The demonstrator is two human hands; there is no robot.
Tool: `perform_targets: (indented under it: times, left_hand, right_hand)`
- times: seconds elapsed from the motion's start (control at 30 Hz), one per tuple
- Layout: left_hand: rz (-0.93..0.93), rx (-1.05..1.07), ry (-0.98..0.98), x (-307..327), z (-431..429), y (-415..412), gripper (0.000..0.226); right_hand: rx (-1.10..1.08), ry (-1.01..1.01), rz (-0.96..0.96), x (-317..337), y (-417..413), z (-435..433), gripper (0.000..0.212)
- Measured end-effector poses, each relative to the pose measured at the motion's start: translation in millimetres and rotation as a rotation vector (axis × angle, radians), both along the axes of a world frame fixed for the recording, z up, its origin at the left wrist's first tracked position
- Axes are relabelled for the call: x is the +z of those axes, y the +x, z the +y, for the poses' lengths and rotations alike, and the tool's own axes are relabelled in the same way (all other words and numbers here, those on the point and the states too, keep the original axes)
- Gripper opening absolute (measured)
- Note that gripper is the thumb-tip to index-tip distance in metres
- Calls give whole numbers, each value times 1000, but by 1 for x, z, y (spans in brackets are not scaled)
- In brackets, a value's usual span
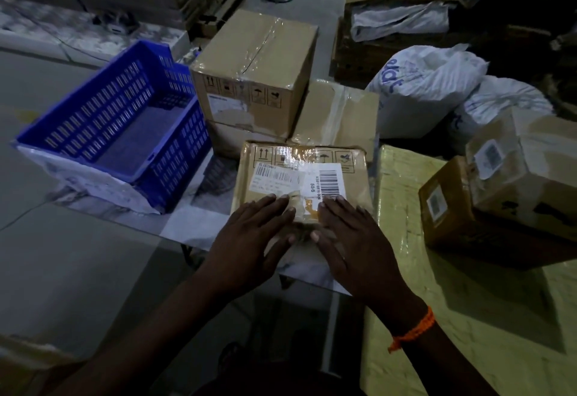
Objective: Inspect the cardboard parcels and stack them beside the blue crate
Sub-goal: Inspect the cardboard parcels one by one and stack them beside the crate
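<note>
Cardboard parcel looks light and dented; you're pressing left hand and right hand flat atop it; grip its sides.

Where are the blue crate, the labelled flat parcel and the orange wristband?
blue crate [103, 105]: head view, inside of its slotted long wall.
flat parcel [299, 177]: head view, white shipping label on its top.
orange wristband [415, 328]: head view, band around the right wrist.

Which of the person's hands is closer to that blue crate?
Left. The left hand lies flat on the labelled parcel, nearer the blue crate; the right hand rests beside it, farther right.
</note>
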State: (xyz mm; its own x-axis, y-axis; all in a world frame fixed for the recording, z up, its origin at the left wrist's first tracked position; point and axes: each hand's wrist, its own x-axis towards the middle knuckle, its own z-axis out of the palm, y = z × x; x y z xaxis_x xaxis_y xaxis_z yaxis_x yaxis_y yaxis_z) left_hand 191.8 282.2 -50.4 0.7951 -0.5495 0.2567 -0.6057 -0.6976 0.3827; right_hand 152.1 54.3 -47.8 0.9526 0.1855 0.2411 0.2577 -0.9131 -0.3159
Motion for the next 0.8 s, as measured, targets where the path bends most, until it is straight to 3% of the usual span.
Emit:
perform_targets:
  times: [0.07,0.17,0.23,0.33,0.37,0.5,0.63,0.73,0.8]
  left_hand:
    - [-29,37,-118,8,2,9,41]
    - [29,234,-250,13,8,33,41]
    - [240,338,-350,17,12,53,52]
    - [711,380,-601,31,11,66,40]
    - [780,359,-643,32,10,66,39]
    - [794,393,-751,27,24,56,45]
    - [718,514,-928,20,50,37,49]
    - [678,635,-1055,14,68,22,34]
    - [751,719,-1178,10,72,13,44]
  right_hand:
    - [-13,163,19,7,5,-7,52]
    - [-232,390,-34,21,20,-21,47]
    - [-368,531,55,24,38,-34,43]
    - [-348,867,374,21,61,-41,36]
    - [-344,921,409,19,65,-41,35]
    - [-318,1087,399,20,61,-26,28]
    - [-380,1256,430,14,52,-9,59]
    - [-409,1341,416,11,44,4,55]
    - [-404,1339,433,6,38,10,63]
